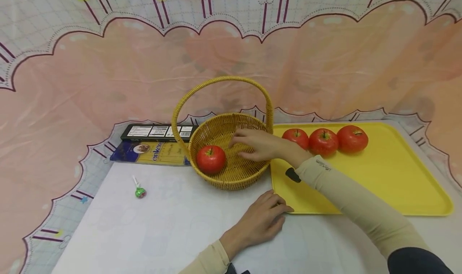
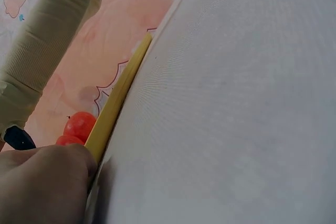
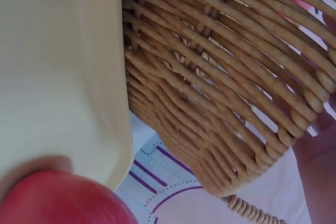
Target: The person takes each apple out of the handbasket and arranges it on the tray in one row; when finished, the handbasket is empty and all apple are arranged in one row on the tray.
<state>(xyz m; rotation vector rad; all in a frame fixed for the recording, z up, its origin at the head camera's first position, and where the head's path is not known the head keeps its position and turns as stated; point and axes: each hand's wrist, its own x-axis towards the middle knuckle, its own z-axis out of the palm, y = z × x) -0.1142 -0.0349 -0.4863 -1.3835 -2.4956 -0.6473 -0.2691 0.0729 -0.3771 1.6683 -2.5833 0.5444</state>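
Note:
A wicker basket (image 1: 231, 182) with a tall arched handle stands mid-table, and one red apple (image 1: 211, 159) lies in its left side. My right hand (image 1: 258, 145) reaches over the basket's right rim, fingers loosely bent and apart from the apple, holding nothing. Against the near left corner of the yellow tray (image 1: 397, 181) rests my left hand (image 1: 258, 220), its fingers touching the tray's edge. Three more apples line the tray's far side: a left one (image 1: 294, 135) partly hidden by the right wrist, a middle one (image 1: 323, 141) and a right one (image 1: 352, 139).
Left of the basket lie a pasta packet (image 1: 166, 153) and a long black box (image 1: 155, 132) with white labels. A green-wrapped lollipop (image 1: 140, 191) sits on the white table (image 1: 144, 234) nearer the front. Patterned cloth (image 1: 126, 73) hangs behind.

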